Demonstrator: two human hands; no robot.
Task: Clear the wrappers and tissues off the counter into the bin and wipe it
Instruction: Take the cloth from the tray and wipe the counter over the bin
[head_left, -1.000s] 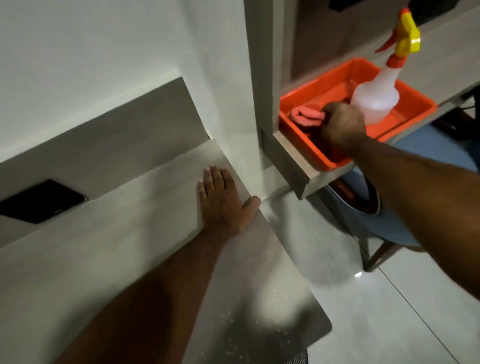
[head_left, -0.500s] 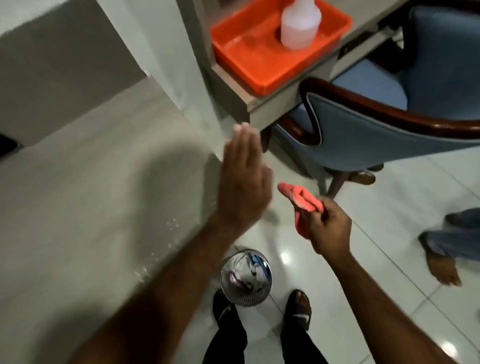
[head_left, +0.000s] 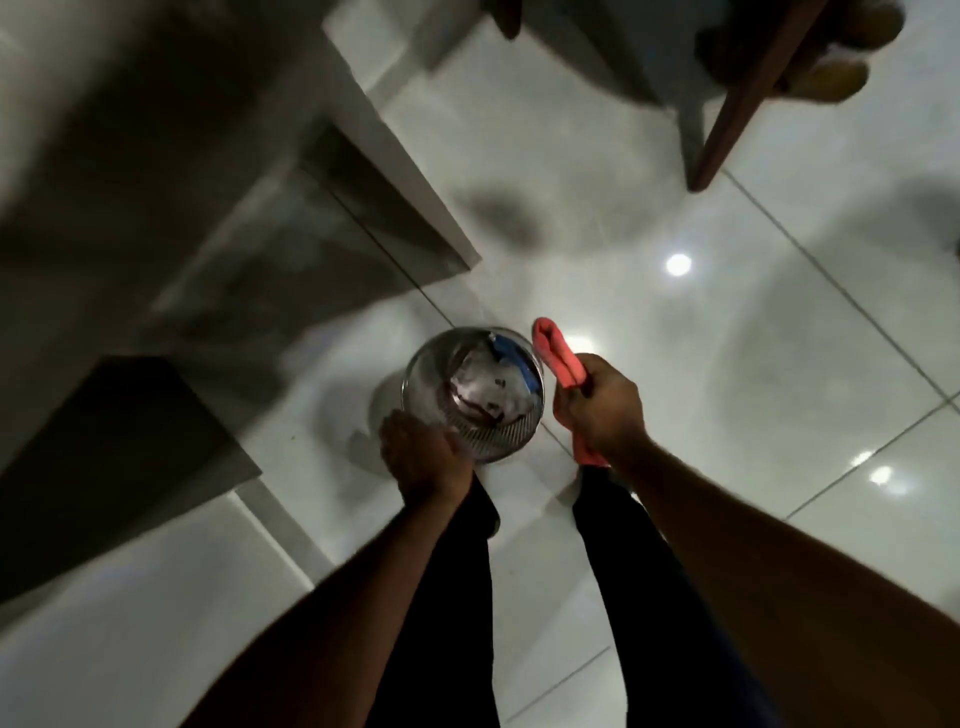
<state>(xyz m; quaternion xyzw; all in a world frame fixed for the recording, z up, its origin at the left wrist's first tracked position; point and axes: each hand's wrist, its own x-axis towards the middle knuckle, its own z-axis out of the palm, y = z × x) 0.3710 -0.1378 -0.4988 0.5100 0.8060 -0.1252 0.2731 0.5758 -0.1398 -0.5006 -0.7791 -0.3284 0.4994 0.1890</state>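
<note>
I see my left hand (head_left: 423, 457) curled over the near rim of the round metal bin (head_left: 474, 395) on the floor, which holds crumpled wrappers. My right hand (head_left: 602, 402) is clenched around a pink cloth (head_left: 558, 353) just beside the bin

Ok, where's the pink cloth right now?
In the head view, the pink cloth is clutched in the right hand, just right of the metal bin on the floor.
</note>
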